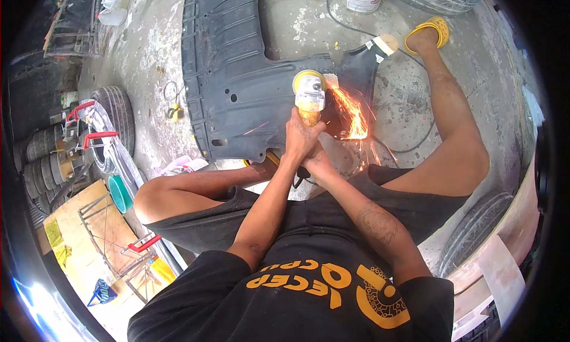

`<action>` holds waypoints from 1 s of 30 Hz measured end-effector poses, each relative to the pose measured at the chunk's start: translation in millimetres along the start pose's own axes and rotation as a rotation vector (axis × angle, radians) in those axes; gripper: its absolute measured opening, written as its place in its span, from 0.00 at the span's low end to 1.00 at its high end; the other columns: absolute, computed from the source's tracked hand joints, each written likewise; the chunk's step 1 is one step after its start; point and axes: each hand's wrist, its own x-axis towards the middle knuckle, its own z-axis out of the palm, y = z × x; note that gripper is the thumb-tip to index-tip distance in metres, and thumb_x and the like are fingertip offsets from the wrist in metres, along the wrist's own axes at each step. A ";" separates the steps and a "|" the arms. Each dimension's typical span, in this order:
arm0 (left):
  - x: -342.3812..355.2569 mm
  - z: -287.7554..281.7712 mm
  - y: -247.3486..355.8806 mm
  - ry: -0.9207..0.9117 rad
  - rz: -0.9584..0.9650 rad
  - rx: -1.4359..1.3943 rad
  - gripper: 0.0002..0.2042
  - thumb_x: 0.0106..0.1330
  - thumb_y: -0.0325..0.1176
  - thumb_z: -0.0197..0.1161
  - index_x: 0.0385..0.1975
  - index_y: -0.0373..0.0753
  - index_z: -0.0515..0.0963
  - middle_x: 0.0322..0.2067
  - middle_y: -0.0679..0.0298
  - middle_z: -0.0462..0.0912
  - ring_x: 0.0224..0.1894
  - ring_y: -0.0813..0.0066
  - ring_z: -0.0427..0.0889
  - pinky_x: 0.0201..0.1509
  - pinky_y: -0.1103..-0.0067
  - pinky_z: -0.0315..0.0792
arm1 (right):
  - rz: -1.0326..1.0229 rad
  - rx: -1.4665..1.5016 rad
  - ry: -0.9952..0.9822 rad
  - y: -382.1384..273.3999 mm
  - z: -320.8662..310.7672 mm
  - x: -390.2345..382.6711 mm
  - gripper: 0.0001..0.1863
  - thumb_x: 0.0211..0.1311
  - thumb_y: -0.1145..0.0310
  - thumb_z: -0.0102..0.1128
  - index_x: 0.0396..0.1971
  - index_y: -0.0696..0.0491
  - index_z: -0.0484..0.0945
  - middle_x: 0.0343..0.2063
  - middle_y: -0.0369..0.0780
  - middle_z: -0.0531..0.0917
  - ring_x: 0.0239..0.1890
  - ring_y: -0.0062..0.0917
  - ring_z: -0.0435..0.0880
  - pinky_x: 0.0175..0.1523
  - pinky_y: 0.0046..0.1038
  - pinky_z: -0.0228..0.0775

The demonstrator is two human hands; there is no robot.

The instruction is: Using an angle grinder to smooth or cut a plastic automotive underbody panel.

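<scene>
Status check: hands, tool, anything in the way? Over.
Left hand forward, right hand behind, both gripping angle grinder. Grinder over dark ribbed panel, sparks spraying rightward. Left foot close by panel's near edge.

Paint-splotched grey floor [145, 54], tyres [37, 179] stacked at left, bright light [44, 309] lower left

Left hand [301, 137] curled — right hand [319, 164] just behind.

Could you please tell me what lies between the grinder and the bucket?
In the head view, between grinder and bucket lie part of the panel, then floor crossed by a cable.
</scene>
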 end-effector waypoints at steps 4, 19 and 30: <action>0.8 0.6 -0.5 -0.011 -0.006 -0.002 0.27 0.52 0.36 0.73 0.47 0.26 0.71 0.40 0.37 0.85 0.44 0.42 0.87 0.49 0.61 0.79 | -0.017 -0.075 0.019 2.3 0.0 1.7 0.45 0.46 0.72 0.81 0.62 0.59 0.60 0.58 0.43 0.76 0.61 0.31 0.77 0.65 0.31 0.72; 3.1 3.6 -4.1 0.037 0.044 0.026 0.27 0.52 0.36 0.73 0.47 0.26 0.72 0.40 0.37 0.85 0.45 0.41 0.87 0.50 0.60 0.79 | 0.010 -0.078 0.011 -10.4 2.4 -4.3 0.36 0.56 0.83 0.69 0.64 0.53 0.64 0.59 0.36 0.76 0.61 0.24 0.76 0.65 0.30 0.70; 4.0 3.8 -2.2 0.005 -0.016 0.002 0.27 0.51 0.35 0.73 0.46 0.26 0.71 0.39 0.37 0.85 0.43 0.41 0.87 0.49 0.60 0.79 | -0.012 -0.077 0.029 3.5 -2.3 5.4 0.43 0.45 0.73 0.81 0.60 0.58 0.62 0.54 0.42 0.79 0.57 0.29 0.80 0.61 0.30 0.75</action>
